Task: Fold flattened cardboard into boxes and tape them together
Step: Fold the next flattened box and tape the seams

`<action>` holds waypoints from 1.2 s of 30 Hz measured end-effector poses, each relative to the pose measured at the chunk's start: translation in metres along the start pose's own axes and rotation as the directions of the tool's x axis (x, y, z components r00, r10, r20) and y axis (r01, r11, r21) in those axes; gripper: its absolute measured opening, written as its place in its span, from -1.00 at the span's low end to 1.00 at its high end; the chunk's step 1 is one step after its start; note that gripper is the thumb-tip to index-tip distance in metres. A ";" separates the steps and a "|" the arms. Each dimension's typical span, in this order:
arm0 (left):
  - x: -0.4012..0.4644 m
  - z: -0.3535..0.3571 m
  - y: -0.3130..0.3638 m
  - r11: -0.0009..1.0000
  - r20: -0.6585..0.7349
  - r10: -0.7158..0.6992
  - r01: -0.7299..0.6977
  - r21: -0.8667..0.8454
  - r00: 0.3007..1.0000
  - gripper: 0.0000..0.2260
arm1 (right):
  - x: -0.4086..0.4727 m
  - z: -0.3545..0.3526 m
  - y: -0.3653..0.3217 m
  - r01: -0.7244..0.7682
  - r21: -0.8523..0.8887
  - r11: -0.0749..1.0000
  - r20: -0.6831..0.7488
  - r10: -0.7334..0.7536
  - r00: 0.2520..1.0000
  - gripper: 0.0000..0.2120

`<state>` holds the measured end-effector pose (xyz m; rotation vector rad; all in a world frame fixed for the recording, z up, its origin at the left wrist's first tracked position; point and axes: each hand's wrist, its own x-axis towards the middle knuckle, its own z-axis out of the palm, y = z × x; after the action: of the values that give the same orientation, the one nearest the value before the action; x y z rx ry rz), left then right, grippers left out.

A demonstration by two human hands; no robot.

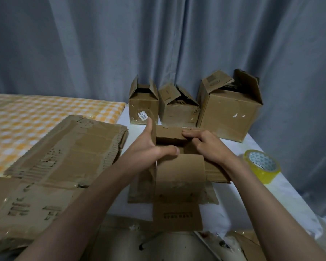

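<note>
Three folded cardboard boxes stand in a row along the far edge of a white table (282, 194), against a grey-blue curtain (102, 44): a small box (143, 108), a middle box (178, 112) and a large box (228, 113). All have their top flaps raised or half-collapsed; their insides are dark and any contents cannot be made out. At mid-table a person works a half-formed box (179, 172), its open end facing up and away, its long axis running from near edge to far edge. The left hand (151, 146) presses straight fingers on the left wall, thumb lying over the near flap. The right hand (205, 146) curls its fingers over the far flap. A roll of yellow tape (262, 165) sits near the right edge. Flattened cardboard sheets (64, 157) are stacked at the left edge, overlapping a checked cloth (26, 117).
</note>
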<state>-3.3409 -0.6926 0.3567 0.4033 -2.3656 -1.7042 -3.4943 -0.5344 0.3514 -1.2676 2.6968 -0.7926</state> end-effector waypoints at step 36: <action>-0.010 0.035 -0.033 0.879 -0.064 0.052 -0.015 0.477 0.997 -0.39 | -0.039 0.031 -0.030 -0.237 0.181 0.955 -0.014 0.244 0.970 -0.50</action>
<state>-3.3392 -0.6677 0.3139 0.4853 -2.7003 -1.0473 -3.4397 -0.5350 0.3323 -0.8748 2.6654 -1.0038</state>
